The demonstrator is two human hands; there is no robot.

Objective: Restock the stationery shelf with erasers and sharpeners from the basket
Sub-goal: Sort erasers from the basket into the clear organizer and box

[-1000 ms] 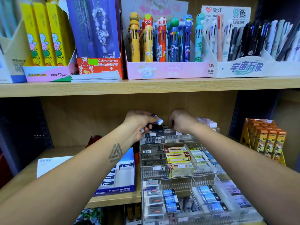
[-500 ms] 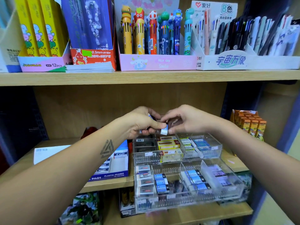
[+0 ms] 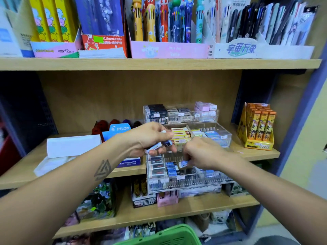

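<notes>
Blue-sleeved erasers (image 3: 155, 147) sit clasped in the left hand (image 3: 148, 138) while the right hand (image 3: 203, 153) pinches one eraser (image 3: 183, 164); light, stiff, best taken by their long sides.

Upper shelf and side displays.
Colourful character-topped multicolour pens (image 3: 164, 20) are standing in a pink cardboard tray (image 3: 168, 50); an orange-and-yellow carton display (image 3: 257, 126) is sitting at right.
</notes>
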